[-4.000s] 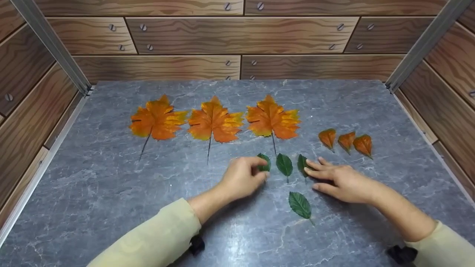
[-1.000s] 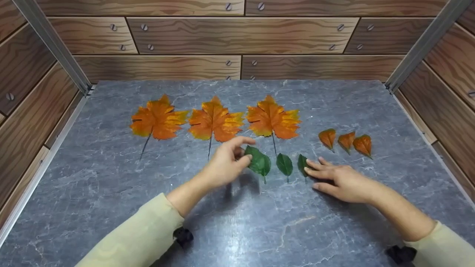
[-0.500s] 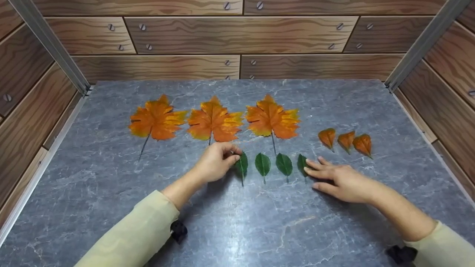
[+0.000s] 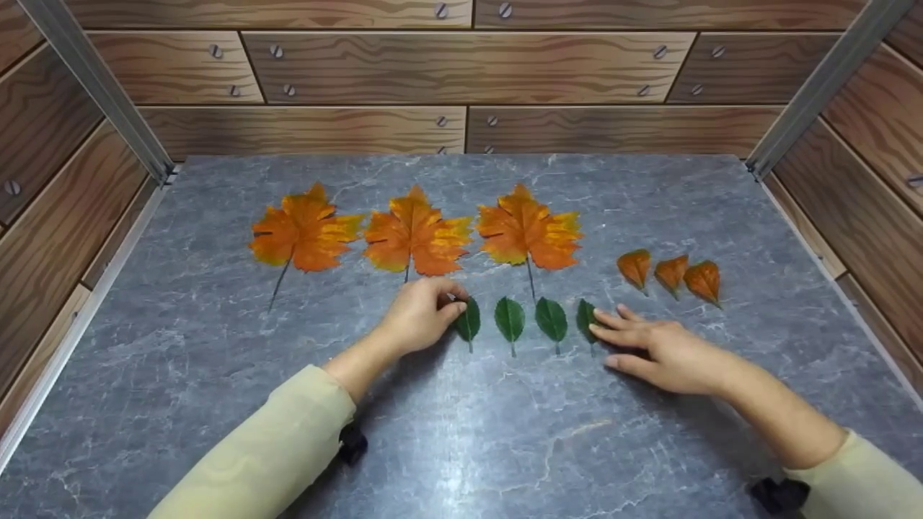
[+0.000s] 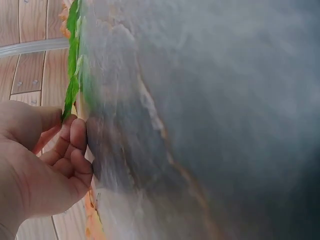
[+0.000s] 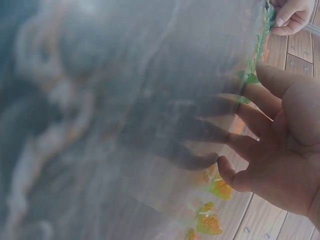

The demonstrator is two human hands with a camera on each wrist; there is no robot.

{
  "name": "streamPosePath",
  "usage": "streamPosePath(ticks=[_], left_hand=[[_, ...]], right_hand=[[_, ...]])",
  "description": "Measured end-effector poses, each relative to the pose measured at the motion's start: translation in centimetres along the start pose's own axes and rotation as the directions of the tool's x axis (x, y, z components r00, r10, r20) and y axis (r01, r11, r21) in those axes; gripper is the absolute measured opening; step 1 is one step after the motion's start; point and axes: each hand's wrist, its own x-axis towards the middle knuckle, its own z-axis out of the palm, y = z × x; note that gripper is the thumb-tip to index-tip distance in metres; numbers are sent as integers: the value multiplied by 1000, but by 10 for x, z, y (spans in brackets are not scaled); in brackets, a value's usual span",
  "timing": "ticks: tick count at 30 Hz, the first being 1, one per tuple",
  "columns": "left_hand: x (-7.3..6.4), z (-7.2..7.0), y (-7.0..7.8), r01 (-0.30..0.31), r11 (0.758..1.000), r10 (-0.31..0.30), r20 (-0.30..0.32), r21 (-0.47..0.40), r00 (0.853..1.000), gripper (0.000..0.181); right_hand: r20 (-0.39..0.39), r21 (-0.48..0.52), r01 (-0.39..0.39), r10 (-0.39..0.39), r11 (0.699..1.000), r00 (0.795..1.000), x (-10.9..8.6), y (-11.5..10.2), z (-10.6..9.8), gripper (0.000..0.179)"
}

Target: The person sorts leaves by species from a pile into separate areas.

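Observation:
My left hand (image 4: 422, 315) pinches the left edge of the leftmost green leaf (image 4: 469, 321) between thumb and index finger. In the left wrist view that leaf (image 5: 71, 95) stands out edge-on from the fingertips, close to the tabletop. Two more green leaves, one (image 4: 510, 319) and another (image 4: 551, 321), lie to its right in a row. At the row's right end is a further green leaf (image 4: 585, 319), partly covered by the fingertips of my right hand (image 4: 667, 353). The right hand's fingers are spread and rest on the table and that leaf's edge.
Behind the green row lie three large orange maple leaves, at left (image 4: 306, 231), middle (image 4: 417, 234) and right (image 4: 528, 229), stems toward me. Three small orange-brown leaves (image 4: 671, 272) lie at right. Wood-patterned panels (image 4: 461, 68) enclose the grey marbled table (image 4: 216, 404).
The left hand has picked up the green leaf from the front of the table and brought it to the row's left end, lowering it onto the surface. The right hand has stayed still.

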Motion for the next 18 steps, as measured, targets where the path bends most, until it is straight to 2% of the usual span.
streamPosePath(ticks=[6,11,14,18], left_hand=[[-9,-9,1,23,995,-19,-36,95,999,28],[-20,-17,2,30,989,-15,-108,142,994,37],[-27,-24,1,26,981,4,-157,190,988,41],[-38,-37,-3,35,962,27,-219,271,975,49]], right_hand=[[-25,27,11,-11,1000,1000,2,3,5,61],[-119,7,41,-40,999,992,1,5,6,58],[-202,-3,61,-61,998,977,0,5,2,54],[-325,-10,66,-66,998,943,1,0,-3,51]])
